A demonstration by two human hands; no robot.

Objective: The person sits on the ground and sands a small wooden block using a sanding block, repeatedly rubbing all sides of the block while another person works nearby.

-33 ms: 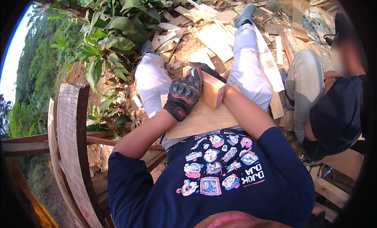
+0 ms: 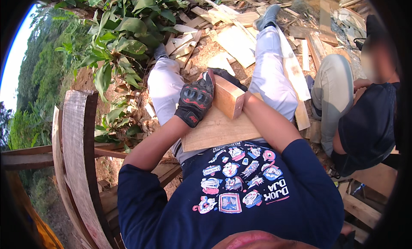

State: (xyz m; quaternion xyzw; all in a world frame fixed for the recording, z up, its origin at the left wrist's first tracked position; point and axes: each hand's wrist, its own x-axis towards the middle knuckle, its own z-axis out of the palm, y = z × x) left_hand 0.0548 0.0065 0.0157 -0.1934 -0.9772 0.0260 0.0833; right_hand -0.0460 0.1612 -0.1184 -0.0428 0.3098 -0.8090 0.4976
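Observation:
A thick wooden block [image 2: 229, 102] stands on edge on a flat wooden board [image 2: 219, 131] that lies across my lap. My right hand [image 2: 228, 76], in a dark glove, is wrapped round the block's far right side; the block hides most of its fingers. Close to the block's left face is my left hand [image 2: 195, 98], in a black glove with red trim and hard knuckle pads. Its fingers are curled and its thumb points up toward the block's far end. Whatever those fingers hold, if anything, is hidden from view.
Another person [image 2: 365, 107] sits close on my right, knee bent. Wood offcuts [image 2: 236, 43] litter the ground around my feet. Curved upright planks [image 2: 77, 133] and rails stand at my left, near leafy plants [image 2: 128, 39]. More timber [image 2: 362, 208] lies at the lower right.
My left hand has shifted slightly left and its wrist has drawn away from the block. The block has tilted or slid a little; my right hand stays nearly in place.

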